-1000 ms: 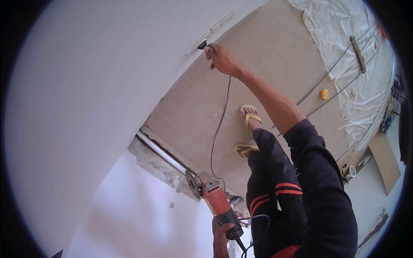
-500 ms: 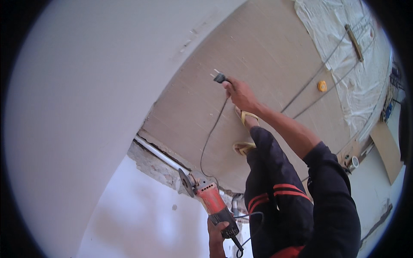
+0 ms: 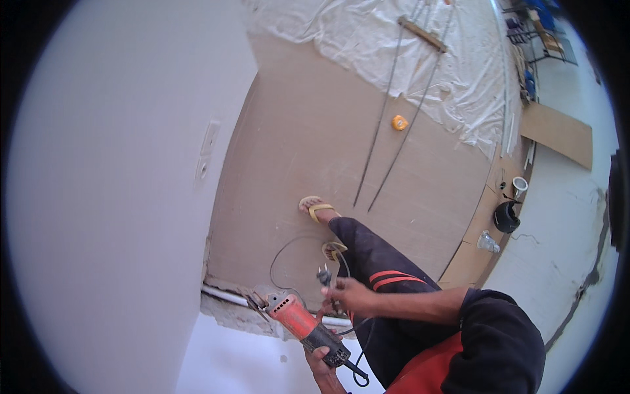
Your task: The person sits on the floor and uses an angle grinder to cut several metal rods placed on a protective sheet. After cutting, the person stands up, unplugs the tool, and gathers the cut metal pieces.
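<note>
Two hands share our tool: left hand (image 3: 319,358) clenched round the red-bodied grinder (image 3: 303,326); right hand (image 3: 349,293) pinching its black plug (image 3: 323,275), cord (image 3: 283,255) looping.

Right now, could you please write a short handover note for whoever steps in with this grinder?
Left hand: grips the rear handle of the red angle grinder, disc end toward the wall base.
Right hand: holds the grinder's cord just behind the plug.
Done: plug is out of the wall socket; cord loops over the cardboard floor sheet.
Left: cord not yet gathered.
</note>
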Demonstrator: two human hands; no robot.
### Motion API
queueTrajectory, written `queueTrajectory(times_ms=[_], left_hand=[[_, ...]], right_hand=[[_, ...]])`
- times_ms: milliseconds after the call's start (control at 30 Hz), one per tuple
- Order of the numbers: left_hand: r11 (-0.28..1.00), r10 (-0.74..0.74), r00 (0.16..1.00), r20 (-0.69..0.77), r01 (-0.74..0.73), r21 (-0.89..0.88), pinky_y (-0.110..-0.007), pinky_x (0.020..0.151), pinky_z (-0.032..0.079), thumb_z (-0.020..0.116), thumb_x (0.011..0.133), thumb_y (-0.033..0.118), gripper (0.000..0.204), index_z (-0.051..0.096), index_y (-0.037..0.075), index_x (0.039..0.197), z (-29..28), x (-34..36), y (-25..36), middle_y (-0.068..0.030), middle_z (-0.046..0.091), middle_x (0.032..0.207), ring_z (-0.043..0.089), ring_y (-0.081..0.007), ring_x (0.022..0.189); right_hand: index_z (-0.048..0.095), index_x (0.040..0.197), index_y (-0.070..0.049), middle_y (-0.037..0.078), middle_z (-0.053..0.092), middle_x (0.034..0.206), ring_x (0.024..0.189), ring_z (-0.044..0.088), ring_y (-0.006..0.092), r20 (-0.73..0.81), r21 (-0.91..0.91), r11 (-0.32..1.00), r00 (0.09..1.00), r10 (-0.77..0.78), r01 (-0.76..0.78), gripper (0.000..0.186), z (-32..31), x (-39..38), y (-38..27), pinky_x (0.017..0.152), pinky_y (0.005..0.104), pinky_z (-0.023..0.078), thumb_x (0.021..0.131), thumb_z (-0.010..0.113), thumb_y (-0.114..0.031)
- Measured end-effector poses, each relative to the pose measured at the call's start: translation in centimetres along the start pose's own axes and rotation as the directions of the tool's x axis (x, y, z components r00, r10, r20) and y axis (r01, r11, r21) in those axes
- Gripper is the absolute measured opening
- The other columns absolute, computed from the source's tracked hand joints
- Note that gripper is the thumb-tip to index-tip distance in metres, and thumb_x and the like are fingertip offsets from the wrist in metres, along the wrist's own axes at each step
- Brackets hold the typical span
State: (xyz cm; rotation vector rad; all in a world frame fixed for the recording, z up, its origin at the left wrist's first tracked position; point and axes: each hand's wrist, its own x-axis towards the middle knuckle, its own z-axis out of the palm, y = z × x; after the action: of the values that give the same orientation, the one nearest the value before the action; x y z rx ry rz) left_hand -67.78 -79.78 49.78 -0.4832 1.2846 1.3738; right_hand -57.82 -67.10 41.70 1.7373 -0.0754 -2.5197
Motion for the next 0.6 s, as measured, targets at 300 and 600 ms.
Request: queueTrajectory(times_ms=[300,600], left_hand=[[0.959,-0.148,0.944,0.294,0.064,0.277,-0.042,0.079,0.058,0.071,0.055,0.022,0.082,0.042,-0.011,0.125,1.9,-9.4,2.2,-0.0214,0.061,0.099,0.066,-0.0314,0.087],[0.885,-0.255,0.875,0.412,0.039,0.465,-0.043,0.077,0.059,0.069,0.059,0.022,0.075,0.045,-0.009,0.123,1.8,-15.4,2.7,-0.0203,0.057,0.11,0.065,-0.0292,0.091]], right_hand=[[0.065,0.082,0.002,0.012,0.06,0.079,0.081,0.062,0.0209,0.057,-0.542,0.645,0.789,-0.611,0.539,0.036,1.3,-12.7,3.3,0.074,0.0352,0.047,0.081,0.074,-0.033],[0.072,0.082,-0.002,0.01,0.068,0.075,0.074,0.063,0.0176,-0.061,-0.731,0.531,0.734,-0.676,0.429,0.038,-15.7,-22.5,8.1,0.07,0.0359,0.049,0.083,0.07,-0.04]])
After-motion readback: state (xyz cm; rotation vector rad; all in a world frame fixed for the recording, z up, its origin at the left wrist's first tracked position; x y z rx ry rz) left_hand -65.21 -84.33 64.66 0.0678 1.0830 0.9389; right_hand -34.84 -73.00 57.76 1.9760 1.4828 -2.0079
